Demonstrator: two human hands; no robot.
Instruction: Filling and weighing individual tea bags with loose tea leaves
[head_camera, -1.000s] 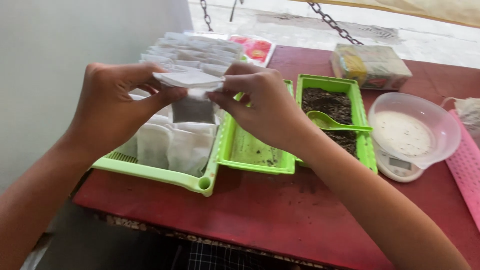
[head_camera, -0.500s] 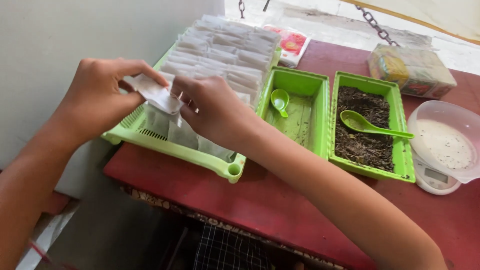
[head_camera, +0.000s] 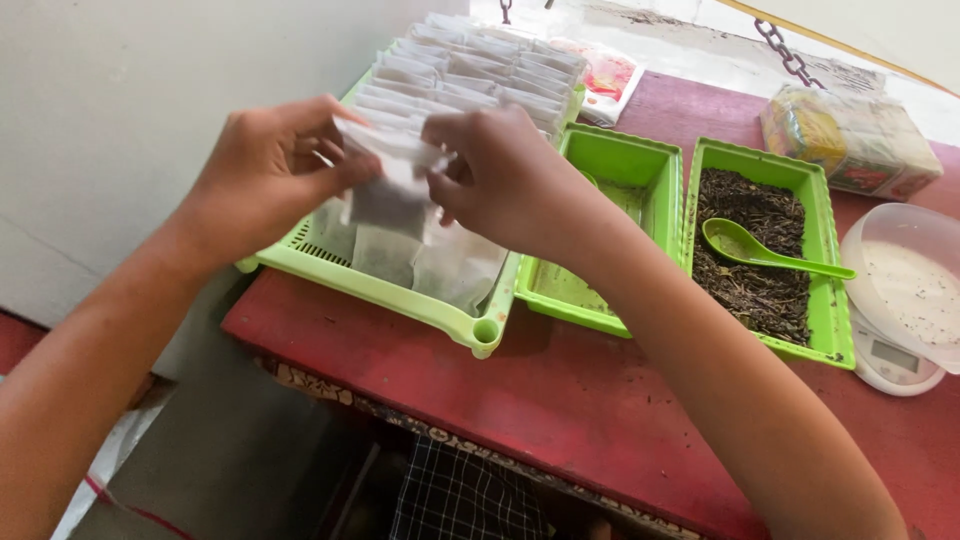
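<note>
Head camera looks down on a small white bag (head_camera: 385, 190), dark at its lower half, held up between both hands over the near end of a long green tray (head_camera: 400, 290). Left hand (head_camera: 265, 170) pinches the bag's folded top from nine o'clock, fingers curled tight; right hand (head_camera: 505, 175) pinches the same top from three o'clock, thumb and fingertips closed on it.

Under the bag more filled bags lie flat in the tray, and toward twelve o'clock rows of bags (head_camera: 470, 65) stand packed close together. At three o'clock a smaller green tray (head_camera: 620, 165) sits touching the long one, and beyond it a third tray of dark loose leaves (head_camera: 755, 290) holds a green spoon (head_camera: 770, 255). Farther at three o'clock a white bowl (head_camera: 910, 285) rests on a scale (head_camera: 890, 362). A wrapped packet (head_camera: 850, 135) lies at one o'clock.

The red table (head_camera: 600, 410) shows bare room at six o'clock; its edge runs near the long tray, and a pale wall (head_camera: 130, 120) closes nine o'clock.
</note>
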